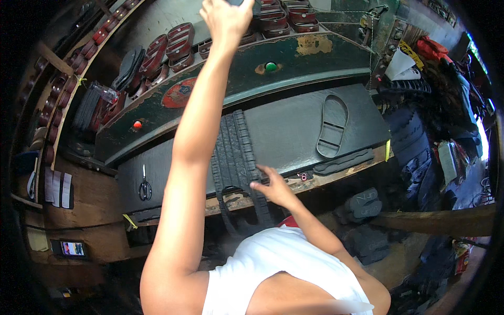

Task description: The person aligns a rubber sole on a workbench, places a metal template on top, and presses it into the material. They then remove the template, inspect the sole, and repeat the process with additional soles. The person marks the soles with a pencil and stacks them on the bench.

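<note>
My left hand (226, 20) reaches to the top edge of the view, its fingers curled round a dark grey object (239, 3) that is mostly cut off. My right hand (270, 185) has its fingers apart at the right edge of a black treaded rubber strip (231, 152), which lies across the bench and hangs over its front with cut-out gaps. On the dark bench top (278, 131) are an oval metal cutter (333, 126) with crossbars to the right and black-handled scissors (145, 186) to the left. Small pink-handled scissors (303, 176) rest at the front edge.
Red-brown cutters (173, 47) stand above a green machine beam (299, 58) with green (271, 66) and red (138, 124) buttons. A shelf (68, 105) runs up the left. A phone (72, 248) lies lower left. Black rubber pieces (362, 205) and a wooden beam (436, 220) are lower right.
</note>
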Motion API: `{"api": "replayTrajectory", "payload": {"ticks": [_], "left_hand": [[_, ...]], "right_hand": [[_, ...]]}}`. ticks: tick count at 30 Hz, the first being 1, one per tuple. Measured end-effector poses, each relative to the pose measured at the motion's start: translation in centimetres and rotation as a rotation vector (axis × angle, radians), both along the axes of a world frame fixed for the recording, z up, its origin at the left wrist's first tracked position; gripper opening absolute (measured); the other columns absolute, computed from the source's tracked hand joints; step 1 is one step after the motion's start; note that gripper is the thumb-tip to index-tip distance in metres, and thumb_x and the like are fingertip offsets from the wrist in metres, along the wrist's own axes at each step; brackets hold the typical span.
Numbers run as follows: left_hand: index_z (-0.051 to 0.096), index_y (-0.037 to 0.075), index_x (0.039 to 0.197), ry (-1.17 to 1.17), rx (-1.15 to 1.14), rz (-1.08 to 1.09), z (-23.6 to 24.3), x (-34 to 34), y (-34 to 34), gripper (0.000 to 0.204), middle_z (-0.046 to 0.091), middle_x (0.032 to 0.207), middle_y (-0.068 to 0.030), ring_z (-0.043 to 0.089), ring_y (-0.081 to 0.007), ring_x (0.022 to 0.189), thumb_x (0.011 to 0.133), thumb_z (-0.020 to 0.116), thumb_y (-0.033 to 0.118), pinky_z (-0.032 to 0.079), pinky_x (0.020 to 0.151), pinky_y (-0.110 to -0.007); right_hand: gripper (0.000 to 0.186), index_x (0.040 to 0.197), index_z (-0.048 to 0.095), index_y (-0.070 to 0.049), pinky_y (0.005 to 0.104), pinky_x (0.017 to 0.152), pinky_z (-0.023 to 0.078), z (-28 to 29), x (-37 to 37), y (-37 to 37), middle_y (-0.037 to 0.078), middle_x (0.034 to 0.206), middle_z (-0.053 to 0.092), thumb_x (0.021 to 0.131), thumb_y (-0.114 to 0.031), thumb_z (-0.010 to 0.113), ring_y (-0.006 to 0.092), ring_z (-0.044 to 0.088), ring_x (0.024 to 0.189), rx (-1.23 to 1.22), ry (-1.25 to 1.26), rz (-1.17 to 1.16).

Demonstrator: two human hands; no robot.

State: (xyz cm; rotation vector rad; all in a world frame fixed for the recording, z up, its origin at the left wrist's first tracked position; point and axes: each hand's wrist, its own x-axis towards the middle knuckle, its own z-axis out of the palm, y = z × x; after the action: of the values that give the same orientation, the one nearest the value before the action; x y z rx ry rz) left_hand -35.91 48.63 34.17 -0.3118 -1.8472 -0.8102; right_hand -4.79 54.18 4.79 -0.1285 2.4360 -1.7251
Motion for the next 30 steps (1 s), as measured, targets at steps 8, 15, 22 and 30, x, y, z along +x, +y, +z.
{"api": "replayTrajectory", "payload": {"ticks": [8, 15, 22, 30], "left_hand": [[0.057, -0.009, 0.134, -0.628, -0.256, 0.036, -1.3, -7.8, 1.7, 0.083, 0.054, 0.140, -0.0328, 0.050, -0.0441, 0.134, 0.093, 0.052, 0.063, 0.037, 0.115, -0.046], [0.065, -0.002, 0.111, -0.208, -0.023, -0.269, -15.0, 9.5, -14.3, 0.042, 0.073, 0.102, -0.0217, 0.071, -0.0405, 0.095, 0.095, 0.063, 0.037, 0.054, 0.083, -0.044], [0.055, -0.002, 0.128, -1.159, 0.215, 0.079, -33.2, 32.9, -22.2, 0.048, 0.070, 0.106, -0.0234, 0.068, -0.0403, 0.099, 0.093, 0.069, 0.027, 0.053, 0.090, -0.047], [0.059, -0.006, 0.127, -0.763, 0.080, 0.093, -39.4, 34.2, -20.9, 0.042, 0.061, 0.117, -0.0262, 0.060, -0.0453, 0.109, 0.097, 0.064, 0.023, 0.049, 0.093, -0.049]], "right_hand": [[0.111, 0.154, 0.031, -0.004, 0.0532, 0.105, 0.040, -5.8, 3.0, -4.4, 0.026, 0.132, 0.044, 0.067, -0.033, 0.093, 0.0463, 0.046, 0.125, 0.365, 0.073, -0.108], [0.116, 0.156, 0.026, -0.001, 0.0466, 0.095, 0.040, -7.6, 4.0, -5.5, 0.019, 0.117, 0.053, 0.068, -0.039, 0.090, 0.0360, 0.053, 0.110, 0.530, 0.130, -0.085], [0.095, 0.148, 0.033, 0.009, 0.0481, 0.094, 0.040, -9.3, 3.6, -7.1, 0.021, 0.121, 0.059, 0.081, -0.039, 0.079, 0.0361, 0.057, 0.114, 0.571, 0.289, -0.251], [0.085, 0.144, 0.040, 0.009, 0.0498, 0.102, 0.039, -10.5, 3.3, -7.1, 0.028, 0.133, 0.057, 0.086, -0.044, 0.074, 0.0397, 0.054, 0.126, 0.563, 0.332, -0.267]]}}
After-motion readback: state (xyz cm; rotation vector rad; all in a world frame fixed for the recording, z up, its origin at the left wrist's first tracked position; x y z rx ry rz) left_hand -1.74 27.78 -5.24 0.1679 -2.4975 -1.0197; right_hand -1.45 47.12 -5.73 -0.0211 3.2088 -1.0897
